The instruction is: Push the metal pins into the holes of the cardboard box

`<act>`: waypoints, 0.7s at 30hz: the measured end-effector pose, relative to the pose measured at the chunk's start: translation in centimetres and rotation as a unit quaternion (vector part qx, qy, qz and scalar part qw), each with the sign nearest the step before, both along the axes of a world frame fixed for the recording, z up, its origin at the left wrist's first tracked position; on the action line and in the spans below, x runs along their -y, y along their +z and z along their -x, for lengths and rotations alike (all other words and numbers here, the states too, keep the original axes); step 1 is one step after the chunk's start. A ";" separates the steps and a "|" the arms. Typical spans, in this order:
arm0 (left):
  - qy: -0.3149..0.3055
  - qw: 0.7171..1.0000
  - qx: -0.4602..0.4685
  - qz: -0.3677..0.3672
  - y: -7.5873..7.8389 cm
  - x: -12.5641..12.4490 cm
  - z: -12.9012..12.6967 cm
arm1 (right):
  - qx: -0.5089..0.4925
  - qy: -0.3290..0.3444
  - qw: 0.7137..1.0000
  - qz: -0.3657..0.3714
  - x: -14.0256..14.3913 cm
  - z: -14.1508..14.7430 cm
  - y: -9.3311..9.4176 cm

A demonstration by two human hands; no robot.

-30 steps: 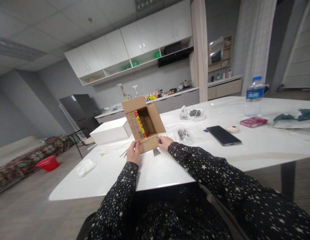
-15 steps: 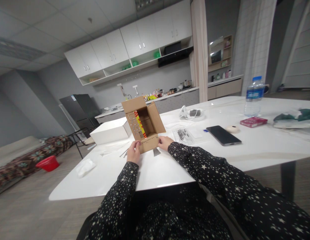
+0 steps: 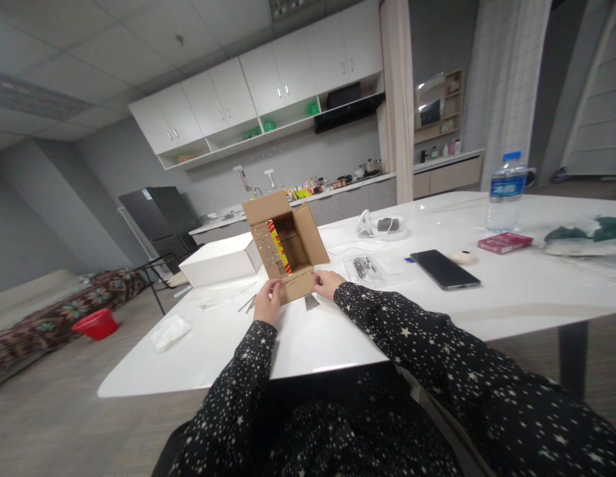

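An open cardboard box (image 3: 269, 248) stands tilted on the table in front of me, its flaps spread and its hollow inside facing me. Red and yellow tape runs down its left side, beside rows of small studs or holes. My left hand (image 3: 268, 303) pinches the left corner of the lower flap. At that flap's right edge, my right hand (image 3: 330, 283) is closed with thumb and fingers on the cardboard. Small dark dots line the flap between them. Just below it lies a fan of thin metal pins (image 3: 312, 303); a few more thin rods (image 3: 247, 304) lie by my left hand.
A long white box (image 3: 216, 262) stands behind on the left, with crumpled white tissue (image 3: 170, 333) nearer. To the right are a clear case of small metal parts (image 3: 365, 268), a black phone (image 3: 444, 269), a pink box (image 3: 505, 242) and a water bottle (image 3: 507, 189).
Almost nothing differs. The left hand has shifted very slightly to the right along the flap; the box and my right hand stay in place.
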State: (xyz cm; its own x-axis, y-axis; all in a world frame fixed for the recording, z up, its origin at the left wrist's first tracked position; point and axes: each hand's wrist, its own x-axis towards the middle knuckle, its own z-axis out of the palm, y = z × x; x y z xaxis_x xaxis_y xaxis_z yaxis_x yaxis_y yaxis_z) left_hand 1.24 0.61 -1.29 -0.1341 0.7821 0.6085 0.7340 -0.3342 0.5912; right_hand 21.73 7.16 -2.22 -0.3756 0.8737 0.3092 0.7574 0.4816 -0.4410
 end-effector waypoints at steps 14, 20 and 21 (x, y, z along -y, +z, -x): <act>0.032 0.998 -0.035 -0.039 -0.2 -0.3 0.1 | 0.001 0.000 1.000 -0.002 -0.3 0.1 -0.3; 0.031 0.997 -0.052 -0.042 -0.2 -0.2 0.0 | 0.004 -0.001 1.000 0.000 0.0 0.1 -0.1; 0.029 0.997 -0.056 -0.045 -0.2 -0.2 0.1 | 0.006 -0.001 1.000 0.000 0.0 0.1 0.0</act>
State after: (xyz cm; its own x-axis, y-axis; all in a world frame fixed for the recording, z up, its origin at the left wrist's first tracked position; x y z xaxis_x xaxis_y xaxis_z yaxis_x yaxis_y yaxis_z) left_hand 1.18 0.86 -1.50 -0.1049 0.7172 0.6889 0.8132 -0.3368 0.4745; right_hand 21.66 7.12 -2.25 -0.3765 0.8748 0.3049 0.7636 0.4794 -0.4326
